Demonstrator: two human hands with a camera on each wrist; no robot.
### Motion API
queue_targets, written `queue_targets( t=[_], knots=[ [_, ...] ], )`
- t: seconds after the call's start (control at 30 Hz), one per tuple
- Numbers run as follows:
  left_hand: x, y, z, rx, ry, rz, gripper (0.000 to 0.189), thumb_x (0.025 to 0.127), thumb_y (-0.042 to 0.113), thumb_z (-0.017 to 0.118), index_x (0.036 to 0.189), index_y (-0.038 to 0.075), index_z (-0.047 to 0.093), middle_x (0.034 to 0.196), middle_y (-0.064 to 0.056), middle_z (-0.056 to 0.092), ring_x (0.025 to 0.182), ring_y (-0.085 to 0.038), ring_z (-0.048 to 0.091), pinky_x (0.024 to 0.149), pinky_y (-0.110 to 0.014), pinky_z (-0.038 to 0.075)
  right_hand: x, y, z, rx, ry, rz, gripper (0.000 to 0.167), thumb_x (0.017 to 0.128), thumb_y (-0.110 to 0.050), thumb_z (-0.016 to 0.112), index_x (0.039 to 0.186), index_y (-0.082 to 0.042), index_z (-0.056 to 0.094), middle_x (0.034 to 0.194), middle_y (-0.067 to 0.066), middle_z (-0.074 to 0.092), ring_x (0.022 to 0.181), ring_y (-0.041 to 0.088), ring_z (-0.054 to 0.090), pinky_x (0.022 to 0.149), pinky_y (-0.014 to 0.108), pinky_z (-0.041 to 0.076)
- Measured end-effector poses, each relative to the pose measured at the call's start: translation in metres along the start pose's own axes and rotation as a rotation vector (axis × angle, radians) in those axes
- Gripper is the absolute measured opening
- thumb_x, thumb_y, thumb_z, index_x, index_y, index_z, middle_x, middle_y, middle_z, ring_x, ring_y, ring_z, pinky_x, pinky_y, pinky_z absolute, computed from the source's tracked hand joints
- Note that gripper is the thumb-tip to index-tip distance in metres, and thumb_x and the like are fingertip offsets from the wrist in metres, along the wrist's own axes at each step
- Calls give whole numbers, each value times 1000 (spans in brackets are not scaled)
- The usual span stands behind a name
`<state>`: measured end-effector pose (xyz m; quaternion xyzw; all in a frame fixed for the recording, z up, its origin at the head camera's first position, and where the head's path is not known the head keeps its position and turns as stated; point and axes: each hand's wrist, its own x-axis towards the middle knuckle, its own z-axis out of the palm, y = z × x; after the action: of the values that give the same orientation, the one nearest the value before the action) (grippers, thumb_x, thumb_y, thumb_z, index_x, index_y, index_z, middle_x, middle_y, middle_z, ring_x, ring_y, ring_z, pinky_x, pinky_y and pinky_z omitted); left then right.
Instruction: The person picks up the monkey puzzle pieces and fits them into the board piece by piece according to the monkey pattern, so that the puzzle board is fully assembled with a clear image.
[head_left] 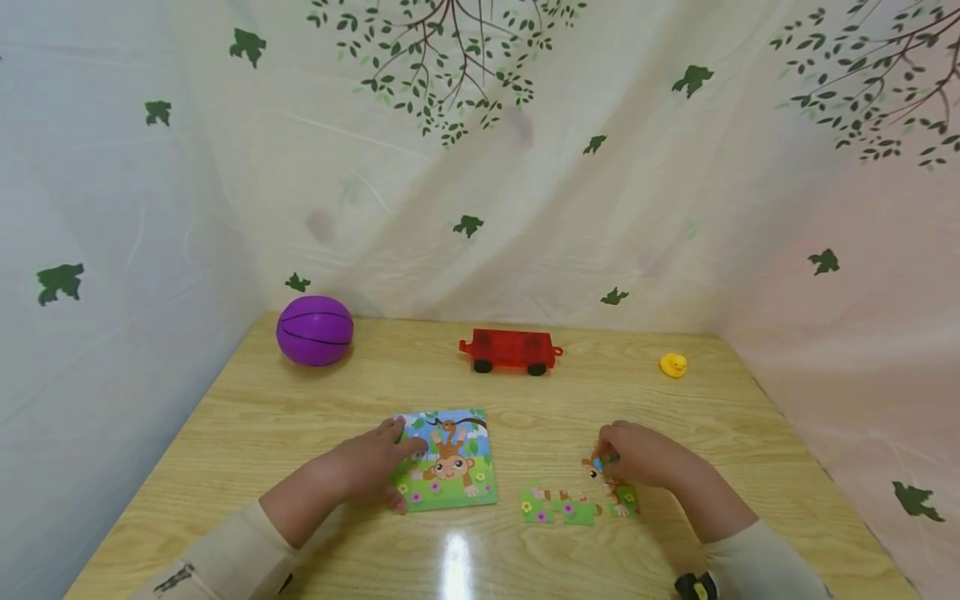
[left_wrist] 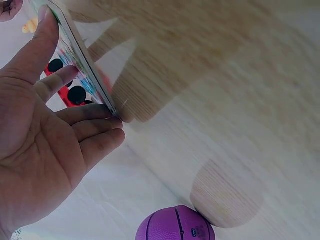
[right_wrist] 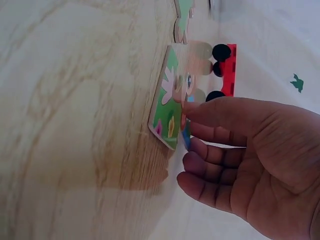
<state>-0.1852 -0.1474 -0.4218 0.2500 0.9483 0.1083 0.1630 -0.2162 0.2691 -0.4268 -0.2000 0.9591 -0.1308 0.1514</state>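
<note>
Purple, a ball (head_left: 315, 331) shows in the head and left wrist views only. On the bench (head_left: 247, 425), the left hand (head_left: 367, 462) touches a monkey board (head_left: 452, 469), fingers extended; rightward, the right hand's (head_left: 641, 454) fingers pinch a puzzle piece (head_left: 596, 466) by other pieces (head_left: 578, 512).

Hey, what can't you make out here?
- Head: left edge of the picture board, partly under the left hand.
- Head: part of the held puzzle piece, behind the right hand.
- Left wrist: rest of the purple ball, past the bottom edge.
- Right wrist: upper piece's end, beyond top edge.
</note>
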Motion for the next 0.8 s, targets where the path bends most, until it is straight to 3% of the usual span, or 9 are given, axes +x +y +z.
queue_targets(
  t=[0.2, 0.43, 0.8],
  knots=[
    [1, 1, -1, -8, -5, -7, 86, 70, 44, 82, 144, 22, 45, 155, -31, 26, 144, -48, 26, 108, -65, 37, 8, 0, -3, 7, 0, -70, 11, 89, -17, 72, 88, -18, 61, 89, -3, 53, 76, 10, 49, 67, 26, 47],
    [1, 0, 1, -5, -6, -5, 86, 71, 44, 81, 145, 21, 45, 156, -31, 25, 144, -48, 26, 109, -64, 36, 24, -11, -7, 62, -17, -162, 13, 93, -10, 66, 86, -17, 57, 82, -9, 57, 68, 8, 47, 61, 23, 42],
    [2, -2, 3, 4, 0, -3, 85, 71, 45, 81, 145, 22, 46, 155, -31, 26, 144, -47, 26, 108, -63, 38, 57, -60, -1, 122, -36, -311, 7, 96, -20, 64, 91, -21, 60, 80, -12, 59, 65, 4, 47, 60, 22, 45]
  ],
)
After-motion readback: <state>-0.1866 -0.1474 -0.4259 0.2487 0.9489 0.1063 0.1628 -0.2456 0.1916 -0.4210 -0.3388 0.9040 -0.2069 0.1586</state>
